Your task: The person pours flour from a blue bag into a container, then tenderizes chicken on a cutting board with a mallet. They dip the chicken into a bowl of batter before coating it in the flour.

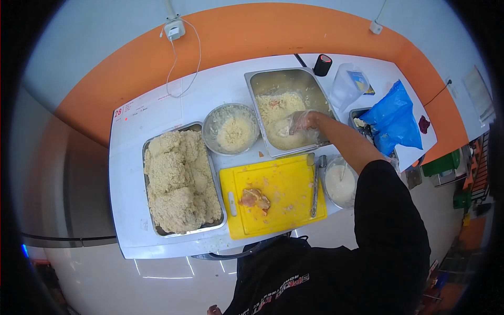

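My right hand (304, 122), in a clear plastic glove, reaches into a deep metal pan (322, 100) of pale crumbly coating (278, 107). Its fingers look drawn together and dusted white, and what they hold cannot be made out. A pinkish lump shows in the coating just beyond the hand. Only a small part of my left hand (213, 310) shows low at the bottom edge, away from the table, its fingers mostly cut off. In front of me, a piece of raw meat (254, 200) lies on a yellow cutting board (241, 181), with a long metal utensil (315, 191) along its right side.
A metal tray (222, 210) at left is heaped with crumb-coated pieces (176, 178). Beside it stands a bowl of crumbs (231, 131). A bowl of white liquid (340, 181) sits under my right arm. A plastic jug (346, 84), black speaker (322, 64) and blue bag (394, 121) stand at the right.
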Action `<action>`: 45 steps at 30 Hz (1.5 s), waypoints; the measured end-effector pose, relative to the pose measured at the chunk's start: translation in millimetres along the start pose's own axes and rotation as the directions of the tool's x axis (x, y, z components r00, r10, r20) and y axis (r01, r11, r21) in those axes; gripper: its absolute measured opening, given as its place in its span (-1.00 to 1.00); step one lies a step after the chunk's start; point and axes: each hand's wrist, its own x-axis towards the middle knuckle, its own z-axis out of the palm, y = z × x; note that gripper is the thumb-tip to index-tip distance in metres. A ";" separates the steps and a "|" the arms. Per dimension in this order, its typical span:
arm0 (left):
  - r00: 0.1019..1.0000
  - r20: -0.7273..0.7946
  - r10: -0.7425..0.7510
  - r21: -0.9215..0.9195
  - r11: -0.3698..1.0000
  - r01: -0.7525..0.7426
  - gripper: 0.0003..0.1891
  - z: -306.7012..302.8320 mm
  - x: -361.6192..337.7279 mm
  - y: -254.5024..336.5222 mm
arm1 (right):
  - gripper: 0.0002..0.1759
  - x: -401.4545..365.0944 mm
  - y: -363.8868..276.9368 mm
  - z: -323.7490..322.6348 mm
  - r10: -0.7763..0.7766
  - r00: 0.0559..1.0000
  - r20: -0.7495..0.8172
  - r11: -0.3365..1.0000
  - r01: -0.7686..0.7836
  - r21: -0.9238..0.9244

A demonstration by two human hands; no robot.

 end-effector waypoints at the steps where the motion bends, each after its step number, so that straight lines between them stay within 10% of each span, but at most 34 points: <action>1: 1.000 -0.002 -0.007 0.049 0.999 0.007 -0.74 0.4 5.8 1.0 | -0.38 -9.5 -22.0 -1.5 0.156 0.981 -0.114 0.982 -0.142 0.122; 3: 1.000 -0.006 -0.006 0.126 0.992 0.007 -0.78 3.6 16.8 1.3 | -0.42 -19.2 -40.5 -8.3 0.317 0.925 -0.209 0.931 -0.262 0.255; 5: 1.000 0.000 0.001 0.210 0.978 -0.001 -0.82 6.9 27.2 -1.0 | -0.45 -22.3 -48.5 -26.3 0.196 0.851 -0.487 0.961 -0.265 -0.077; 12: 0.990 -0.111 -0.086 0.238 0.965 0.111 -0.75 7.7 30.4 27.5 | -0.38 -42.1 -100.9 -27.9 0.008 0.785 -0.620 0.928 -0.236 -0.287; 14: 0.995 -0.099 0.025 0.244 0.970 0.000 -0.74 12.4 30.3 27.2 | -0.43 -43.4 -105.0 -11.2 0.042 0.874 -0.484 0.860 -0.277 -0.427; 16: 0.951 -0.270 -0.150 -0.164 0.980 0.108 -0.80 27.5 19.5 33.0 | -0.44 -42.4 -122.2 5.6 0.140 0.912 -0.386 0.876 -0.296 -0.380; 18: 0.980 -0.198 0.021 0.053 0.999 -0.011 -0.76 31.5 21.0 24.0 | -0.47 -23.9 -132.2 16.4 0.035 0.994 0.100 0.902 0.012 -0.432; 19: 0.981 -0.162 0.106 0.167 0.983 -0.079 -0.73 34.7 14.4 20.5 | -0.47 -12.9 -129.4 27.8 0.034 0.995 0.094 0.901 0.010 -0.433; 22: 0.871 0.035 0.490 0.656 0.646 -0.390 -0.65 55.3 -7.1 5.2 | -0.53 17.3 -120.1 48.1 0.430 0.896 0.115 0.903 -0.426 -0.059; 24: 0.997 0.069 0.046 -0.094 0.995 -0.039 -0.62 50.8 -5.9 2.1 | -0.60 27.3 -123.7 48.0 0.467 0.884 -0.038 0.878 -0.468 -0.098; 25: 0.980 0.081 -0.180 -0.412 0.890 0.197 -0.61 41.9 -10.5 6.4 | -0.60 28.2 -126.0 47.0 0.466 0.884 -0.040 0.879 -0.468 -0.096; 27: 0.980 -0.088 -0.177 -0.150 0.975 0.163 -0.60 42.4 3.3 18.4 | -0.56 29.4 -125.6 41.4 0.609 0.770 0.191 0.791 -0.607 -0.075; 29: 0.986 -0.112 -0.126 -0.080 0.990 0.117 -0.60 43.7 12.8 20.5 | -0.51 22.1 -111.5 33.6 0.507 0.846 0.167 0.838 -0.529 0.136; 34: 0.989 -0.141 -0.052 0.016 0.998 0.055 -0.58 50.7 27.9 28.9 | -0.47 -14.8 -69.0 -0.5 0.164 0.908 -0.385 0.910 0.012 0.415; 38: 0.988 -0.150 0.034 0.150 0.989 -0.012 -0.57 56.0 30.2 29.8 | -0.43 -12.8 -37.6 -12.6 0.478 0.827 -0.295 0.838 -0.329 0.435; 40: 0.984 -0.147 0.102 0.248 0.967 -0.063 -0.57 58.5 27.2 27.5 | -0.45 9.3 -2.0 -0.4 0.358 0.858 -0.368 0.818 -0.478 -0.319; 41: 0.980 -0.143 0.139 0.306 0.948 -0.089 -0.57 59.7 23.4 25.6 | -0.45 9.6 0.4 6.2 0.356 0.859 -0.369 0.818 -0.477 -0.322; 43: 0.964 -0.116 0.240 0.455 0.875 -0.163 -0.56 66.1 12.5 12.2 | -0.49 11.3 -0.1 24.0 0.605 0.742 -0.290 0.738 -0.386 0.554; 45: 0.919 -0.042 0.392 0.667 0.696 -0.267 -0.56 64.4 -3.6 1.5 | -0.49 9.0 -2.6 15.5 0.617 0.780 -0.105 0.710 -0.495 0.500</action>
